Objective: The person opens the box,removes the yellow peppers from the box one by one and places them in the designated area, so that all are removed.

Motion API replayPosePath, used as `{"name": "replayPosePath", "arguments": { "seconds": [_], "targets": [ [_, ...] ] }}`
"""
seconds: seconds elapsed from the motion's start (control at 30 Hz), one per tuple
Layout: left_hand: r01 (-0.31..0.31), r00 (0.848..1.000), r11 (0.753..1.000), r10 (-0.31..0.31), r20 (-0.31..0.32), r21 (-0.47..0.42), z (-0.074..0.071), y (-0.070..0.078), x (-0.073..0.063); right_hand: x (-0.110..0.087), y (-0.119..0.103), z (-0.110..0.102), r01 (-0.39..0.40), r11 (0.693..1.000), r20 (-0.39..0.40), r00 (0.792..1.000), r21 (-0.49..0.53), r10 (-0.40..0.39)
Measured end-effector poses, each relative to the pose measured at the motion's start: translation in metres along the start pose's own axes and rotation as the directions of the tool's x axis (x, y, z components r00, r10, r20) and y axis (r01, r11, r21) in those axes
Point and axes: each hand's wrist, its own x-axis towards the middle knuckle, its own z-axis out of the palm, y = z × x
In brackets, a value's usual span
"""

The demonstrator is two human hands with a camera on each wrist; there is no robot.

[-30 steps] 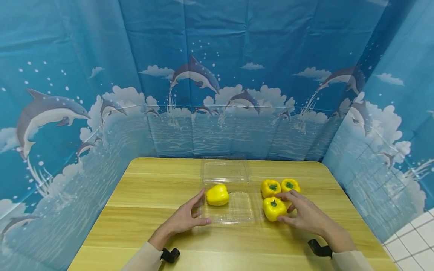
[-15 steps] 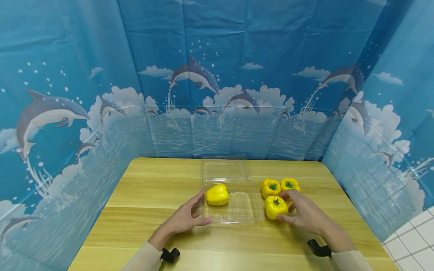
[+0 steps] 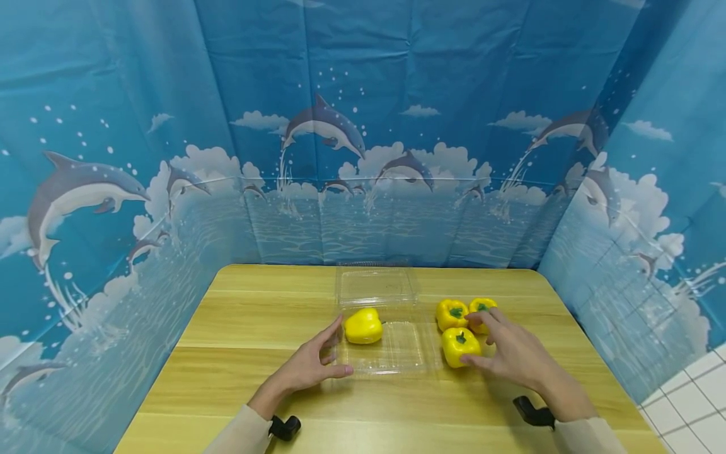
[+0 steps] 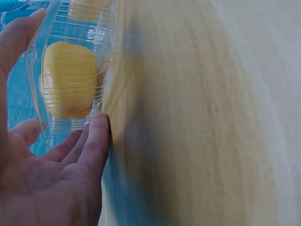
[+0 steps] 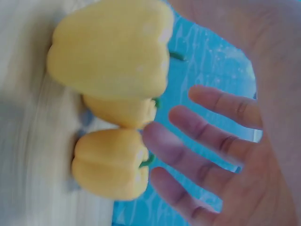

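Note:
A clear hinged plastic container [image 3: 397,364] lies with its lid [image 3: 375,287] folded back. One yellow bell pepper [image 3: 363,326] sits on its side in the left part of the container. My left hand [image 3: 309,364] rests against the container's left side, fingers extended and thumb apart; the left wrist view shows fingertips [image 4: 96,125] touching the clear wall. Three more bell peppers stand right of the container: a front one [image 3: 460,348], a back left one [image 3: 451,314] and a back right one [image 3: 481,307]. My right hand [image 3: 518,356] hovers beside and over them, fingers [image 5: 207,134] spread, gripping nothing.
The wooden table [image 3: 255,315] has rounded back corners. A blue dolphin-print curtain [image 3: 363,221] hangs behind it and along both sides. White floor tiles [image 3: 689,403] show at the lower right.
The front bell pepper shifted slightly right and back, and my right fingers have since lifted off it toward the back right pepper. My left hand has stayed in place.

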Motion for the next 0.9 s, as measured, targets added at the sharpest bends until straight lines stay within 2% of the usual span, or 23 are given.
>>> {"name": "replayPosePath", "arguments": {
  "seconds": [0.13,0.3,0.4,0.7,0.9],
  "targets": [
    [-0.002,1.0,1.0,0.002,-0.004,0.004,0.0,0.002,0.0,0.005,-0.014,-0.002,0.066,0.996,-0.098,0.993,-0.052,-0.071],
    [0.0,1.0,1.0,0.0,0.0,0.001,0.001,0.002,0.0,0.014,-0.031,0.004,0.18,0.982,-0.172,0.967,-0.049,-0.186],
    [0.002,1.0,1.0,-0.002,-0.003,0.002,0.001,0.001,0.0,0.021,-0.043,0.009,0.209,0.977,-0.163,0.964,-0.031,-0.212],
    [0.012,1.0,1.0,-0.012,-0.012,0.019,0.001,-0.004,0.001,0.043,-0.077,0.03,0.266,0.963,-0.069,0.962,0.046,-0.262],
    [0.02,1.0,1.0,-0.02,-0.01,0.012,0.001,-0.005,0.001,0.056,-0.093,0.039,0.267,0.96,-0.024,0.964,0.08,-0.266]
  ]
}}
